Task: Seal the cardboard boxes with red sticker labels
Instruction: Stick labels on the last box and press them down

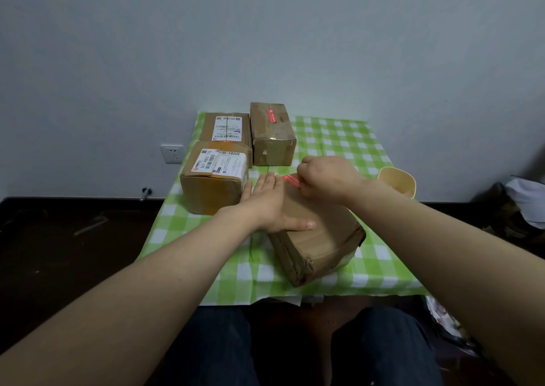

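Left hand (265, 201) lies flat, fingers straight, thumb spread, pinning the nearest cardboard box (321, 235). Right hand (327, 179) pinches the red sticker label (290, 179) at the box's twelve-o'clock edge. Best laid straight across the seam, then smoothed outward.

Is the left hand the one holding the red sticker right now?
No, the left hand lies flat on the near box while the right hand pinches the red sticker.
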Motion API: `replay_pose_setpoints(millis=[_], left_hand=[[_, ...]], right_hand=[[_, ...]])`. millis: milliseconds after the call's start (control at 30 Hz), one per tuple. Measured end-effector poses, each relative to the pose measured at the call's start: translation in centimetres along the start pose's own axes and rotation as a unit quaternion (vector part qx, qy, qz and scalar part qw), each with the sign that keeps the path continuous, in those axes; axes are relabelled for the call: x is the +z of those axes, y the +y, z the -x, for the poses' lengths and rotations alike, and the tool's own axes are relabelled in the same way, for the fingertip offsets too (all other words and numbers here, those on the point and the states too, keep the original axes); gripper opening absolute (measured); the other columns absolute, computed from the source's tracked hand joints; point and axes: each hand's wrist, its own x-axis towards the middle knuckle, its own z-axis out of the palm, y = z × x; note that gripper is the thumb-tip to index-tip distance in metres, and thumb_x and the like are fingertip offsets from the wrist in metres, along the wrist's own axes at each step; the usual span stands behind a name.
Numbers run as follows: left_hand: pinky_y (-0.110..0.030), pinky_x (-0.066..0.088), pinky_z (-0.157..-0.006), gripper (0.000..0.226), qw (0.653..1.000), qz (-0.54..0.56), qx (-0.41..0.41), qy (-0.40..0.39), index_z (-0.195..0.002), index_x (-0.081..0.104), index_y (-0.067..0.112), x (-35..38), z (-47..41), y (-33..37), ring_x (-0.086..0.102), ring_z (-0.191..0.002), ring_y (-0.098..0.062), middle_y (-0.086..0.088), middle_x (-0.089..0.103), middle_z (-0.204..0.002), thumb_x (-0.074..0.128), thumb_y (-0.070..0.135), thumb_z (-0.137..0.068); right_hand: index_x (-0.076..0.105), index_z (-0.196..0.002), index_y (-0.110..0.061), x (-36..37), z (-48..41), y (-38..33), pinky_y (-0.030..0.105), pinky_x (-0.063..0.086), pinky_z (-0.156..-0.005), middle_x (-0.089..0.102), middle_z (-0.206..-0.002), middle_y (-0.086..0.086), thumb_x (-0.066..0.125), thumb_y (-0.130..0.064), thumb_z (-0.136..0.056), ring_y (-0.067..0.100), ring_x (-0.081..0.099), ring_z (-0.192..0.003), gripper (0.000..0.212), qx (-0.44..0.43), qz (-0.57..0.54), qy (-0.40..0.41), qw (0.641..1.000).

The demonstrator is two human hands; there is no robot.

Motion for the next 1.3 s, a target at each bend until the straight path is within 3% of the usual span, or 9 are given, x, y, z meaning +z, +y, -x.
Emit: replay_pose_setpoints(millis=[267,367,500,700,967,1300], left_hand=[[-0.04,-0.008,-0.116,0.122,1.0,0.007,0.0,-0.002,-0.149,-0.01,0.007,0.1,-0.1,-0.1,-0.015,-0.145,-0.022,-0.01,-0.014,-0.158,0.052,0.076,-0.07],[-0.04,-0.008,-0.116,0.122,1.0,0.008,0.0,-0.002,-0.15,-0.009,0.007,0.0,-0.1,-0.1,-0.015,-0.145,-0.022,-0.01,-0.014,-0.158,0.052,0.076,-0.07],[-0.04,-0.008,-0.116,0.119,1.0,0.011,0.002,-0.001,-0.15,-0.009,0.008,-0.1,0.1,0.0,-0.015,-0.145,-0.022,-0.01,-0.014,-0.158,0.053,0.074,-0.072],[-0.04,-0.008,-0.117,0.119,1.0,0.011,0.002,-0.004,-0.149,-0.01,0.008,-0.1,0.1,0.0,-0.015,-0.145,-0.022,-0.01,-0.015,-0.158,0.052,0.075,-0.072],[-0.04,-0.007,-0.117,0.121,1.0,0.009,-0.002,-0.006,-0.15,-0.009,0.007,-0.1,0.0,0.0,-0.014,-0.145,-0.021,-0.01,-0.014,-0.158,0.053,0.075,-0.071],[-0.041,-0.007,-0.117,0.12,1.0,0.011,0.0,-0.007,-0.15,-0.009,0.008,-0.2,0.1,0.0,-0.015,-0.145,-0.022,-0.01,-0.014,-0.158,0.053,0.075,-0.071]], right_hand=[[0.065,-0.108,-0.007,-0.1,0.1,1.7,0.036,0.045,-0.083,0.06,-0.11,0.01,0.05,-0.028,-0.094,0.026,0.056,-0.1,0.029,0.004,-0.173,-0.038,0.984],[0.068,-0.107,-0.012,-0.3,0.2,1.7,0.038,0.047,-0.083,0.06,-0.107,0.006,0.059,-0.034,-0.088,0.024,0.057,-0.097,0.03,-0.014,-0.148,-0.067,0.987],[0.067,-0.107,-0.012,-0.1,-0.1,1.2,0.036,0.046,-0.08,0.059,-0.111,0.007,0.05,-0.024,-0.093,0.025,0.056,-0.099,0.025,-0.034,-0.092,-0.049,0.994],[0.059,-0.112,-0.01,0.5,-0.6,0.9,0.031,0.039,-0.067,0.054,-0.113,0.008,0.038,-0.025,-0.099,0.027,0.057,-0.1,0.029,-0.028,-0.021,-0.03,0.999],[0.063,-0.116,-0.013,0.2,-0.2,1.7,0.035,0.044,-0.082,0.055,-0.118,0.007,0.048,-0.03,-0.095,0.025,0.055,-0.106,0.03,-0.045,-0.08,-0.053,0.994],[0.06,-0.11,-0.007,0.2,-0.5,0.8,0.032,0.04,-0.069,0.056,-0.111,0.008,0.04,-0.017,-0.094,0.028,0.057,-0.098,0.027,-0.047,0.015,-0.045,0.998]])
